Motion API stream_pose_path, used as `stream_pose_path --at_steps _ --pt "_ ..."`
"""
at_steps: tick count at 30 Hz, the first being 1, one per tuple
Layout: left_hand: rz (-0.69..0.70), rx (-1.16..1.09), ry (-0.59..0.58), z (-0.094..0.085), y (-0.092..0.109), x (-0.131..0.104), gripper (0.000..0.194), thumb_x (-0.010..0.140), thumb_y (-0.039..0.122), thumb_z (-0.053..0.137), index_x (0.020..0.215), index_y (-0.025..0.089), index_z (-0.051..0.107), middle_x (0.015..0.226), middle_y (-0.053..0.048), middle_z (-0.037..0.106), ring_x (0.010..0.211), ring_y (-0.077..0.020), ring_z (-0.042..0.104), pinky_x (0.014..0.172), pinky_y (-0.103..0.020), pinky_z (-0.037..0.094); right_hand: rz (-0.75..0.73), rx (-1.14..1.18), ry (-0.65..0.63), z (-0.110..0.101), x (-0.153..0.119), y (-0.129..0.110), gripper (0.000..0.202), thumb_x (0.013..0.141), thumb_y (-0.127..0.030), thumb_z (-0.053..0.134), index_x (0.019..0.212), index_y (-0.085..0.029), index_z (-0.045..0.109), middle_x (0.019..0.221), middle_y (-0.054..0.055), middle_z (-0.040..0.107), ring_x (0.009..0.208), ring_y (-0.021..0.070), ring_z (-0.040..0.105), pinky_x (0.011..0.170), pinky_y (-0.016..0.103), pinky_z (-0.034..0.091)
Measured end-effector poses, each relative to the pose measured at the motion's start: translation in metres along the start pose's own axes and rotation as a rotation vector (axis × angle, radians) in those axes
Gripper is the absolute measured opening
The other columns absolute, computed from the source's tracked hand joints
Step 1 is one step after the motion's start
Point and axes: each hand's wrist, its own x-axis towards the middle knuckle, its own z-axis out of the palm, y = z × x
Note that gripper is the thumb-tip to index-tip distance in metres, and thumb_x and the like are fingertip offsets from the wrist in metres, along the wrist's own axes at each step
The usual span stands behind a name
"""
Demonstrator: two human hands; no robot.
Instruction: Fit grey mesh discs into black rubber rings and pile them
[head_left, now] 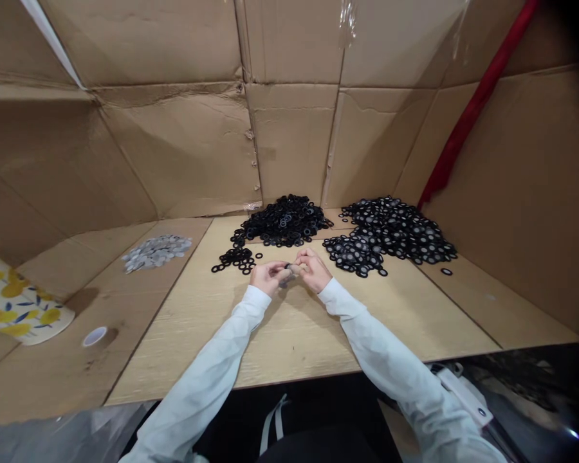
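My left hand [267,276] and my right hand [313,270] meet over the middle of the board, fingertips pinched together. Between them is a small black ring [288,265], partly hidden by the fingers. Some greyish discs [285,280] show just under the fingertips; whether they are held or lie on the board I cannot tell. Just beyond my left hand lies a small group of black rings [236,258]. Behind both hands rises a larger heap of black rings [287,222]. To the right of my right hand spreads a pile of black rings with pale centres [390,231].
Flat grey discs [157,252] form a pile at the left. Nearer me stand a white tape roll [95,336] and a container with a yellow floral pattern [26,302]. Cardboard walls [289,141] enclose the back and sides. A red strip [473,116] hangs at the right.
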Motion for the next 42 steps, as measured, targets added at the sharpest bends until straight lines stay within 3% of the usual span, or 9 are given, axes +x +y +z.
stream_pose_path --at_steps 8,13,16,22,24,29,38,42 --pt "0.220 0.353 -0.055 -0.009 0.006 -0.001 0.021 0.061 0.025 0.058 0.078 0.016 0.066 0.083 -0.007 0.065 0.078 -0.0207 0.059 0.076 -0.031 0.043 -0.145 -0.349 0.003 -0.008 -0.004 -0.018 0.011 0.069 -0.017 0.047 0.070 -0.016 0.059 0.084 0.007 0.043 0.083 0.0195 0.034 0.068 0.032 0.029" --pt "0.181 0.297 -0.041 -0.008 0.005 -0.001 0.018 0.059 0.025 0.059 0.074 0.018 0.067 0.079 -0.005 0.066 0.078 -0.0215 0.059 0.076 -0.033 0.044 -0.210 -0.487 0.009 -0.009 -0.006 -0.022 0.015 0.066 -0.010 0.045 0.073 -0.014 0.058 0.089 0.010 0.041 0.087 0.0222 0.032 0.068 0.035 0.027" --pt "0.058 0.054 -0.057 -0.005 0.001 0.001 0.018 0.055 0.025 0.063 0.070 0.014 0.066 0.074 -0.007 0.066 0.069 -0.0205 0.060 0.069 -0.033 0.047 -0.183 -0.356 0.017 -0.007 -0.005 -0.019 0.012 0.066 -0.013 0.047 0.072 -0.014 0.057 0.090 0.009 0.043 0.089 0.0222 0.034 0.071 0.036 0.029" --pt "-0.144 -0.454 0.092 0.003 0.002 0.001 0.023 0.047 0.019 0.070 0.066 0.010 0.062 0.065 -0.005 0.064 0.058 -0.0137 0.060 0.065 -0.029 0.049 0.103 0.430 0.058 0.005 0.001 -0.011 0.016 0.064 -0.030 0.055 0.068 -0.015 0.059 0.090 0.006 0.048 0.086 0.0168 0.046 0.067 0.028 0.039" --pt "-0.174 -0.542 0.120 0.007 0.003 -0.001 0.022 0.046 0.017 0.070 0.065 0.010 0.062 0.065 -0.005 0.064 0.058 -0.0129 0.060 0.066 -0.028 0.049 0.170 0.571 0.098 0.010 0.001 -0.011 0.016 0.061 -0.030 0.057 0.067 -0.016 0.060 0.082 0.005 0.052 0.080 0.0155 0.049 0.064 0.026 0.039" --pt "-0.210 -0.600 0.083 0.009 0.002 -0.002 0.021 0.046 0.015 0.071 0.064 0.009 0.063 0.067 -0.006 0.065 0.064 -0.0138 0.060 0.074 -0.029 0.046 0.235 0.546 0.227 0.018 0.000 -0.012 0.014 0.059 -0.028 0.058 0.062 -0.015 0.060 0.065 0.001 0.053 0.063 0.0119 0.046 0.059 0.024 0.038" --pt "-0.152 -0.490 -0.074 -0.004 0.001 0.002 0.034 0.046 0.018 0.071 0.079 0.011 0.064 0.080 -0.009 0.065 0.071 -0.0176 0.061 0.078 -0.034 0.045 0.294 0.573 0.201 0.013 0.000 -0.020 0.018 0.059 -0.032 0.056 0.054 -0.014 0.055 0.051 -0.003 0.049 0.049 0.0079 0.041 0.050 0.021 0.034" --pt "-0.123 -0.385 -0.050 -0.006 0.004 0.002 0.039 0.044 0.019 0.072 0.081 0.011 0.064 0.080 -0.010 0.065 0.070 -0.0184 0.061 0.077 -0.035 0.045 0.336 0.647 0.178 0.009 0.000 -0.022 0.016 0.054 -0.029 0.058 0.051 -0.014 0.054 0.045 -0.004 0.046 0.045 0.0070 0.038 0.046 0.021 0.032"
